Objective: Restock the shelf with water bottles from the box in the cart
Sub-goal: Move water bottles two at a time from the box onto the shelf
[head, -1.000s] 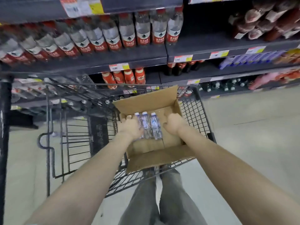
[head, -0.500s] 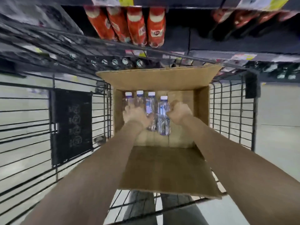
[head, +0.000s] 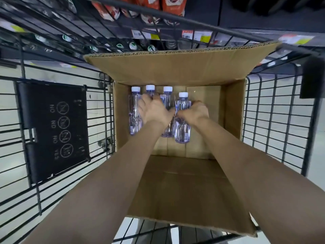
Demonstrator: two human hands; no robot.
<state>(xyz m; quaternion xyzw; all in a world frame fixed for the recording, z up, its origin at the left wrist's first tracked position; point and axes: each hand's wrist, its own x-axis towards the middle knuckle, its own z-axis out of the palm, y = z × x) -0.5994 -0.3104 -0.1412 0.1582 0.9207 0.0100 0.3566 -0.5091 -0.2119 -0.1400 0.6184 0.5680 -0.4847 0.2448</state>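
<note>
Pale tiled floor (head: 10,164) shows below dark store shelving (head: 202,13) stocked with orange-labelled bottles (head: 174,4).

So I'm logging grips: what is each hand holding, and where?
Right hand grips the rightmost bottle around its middle. Left hand lies over the neighbouring bottles' bodies; a closed grip cannot be told.

- The box (head: 233,110) is standing open at the top, its flaps folded out at 12 and 6 o'clock.
- Four bottles (head: 182,120) are crowding the box floor toward 10 o'clock, lying side by side and touching.
- The left hand (head: 154,111) and right hand (head: 195,112) are covering the bottles' middles.
- Bare box floor is lying free at 3 o'clock and at 6 o'clock of the bottles.
- The cart (head: 274,120) wires are fencing the box at 9, 12 and 3 o'clock.
</note>
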